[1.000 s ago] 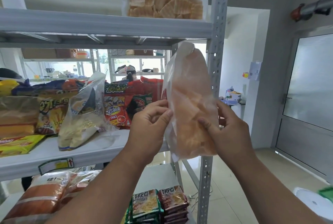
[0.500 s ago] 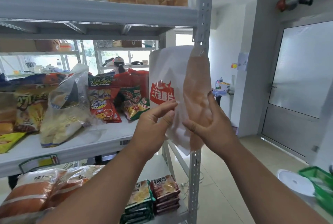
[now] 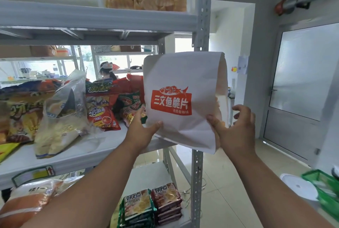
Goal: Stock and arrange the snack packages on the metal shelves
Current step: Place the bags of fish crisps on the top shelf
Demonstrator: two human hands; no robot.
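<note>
Both hands on white salmon-chip bag [image 3: 180,99], held upright at the 3 o'clock end of the middle shelf [image 3: 77,156], in front of the metal upright [image 3: 197,181]. Left hand [image 3: 141,128] grip pinches the bag's lower-left edge; right hand [image 3: 233,130] grip clamps the lower-right edge, thumb in front, fingers loosely curled.
</note>
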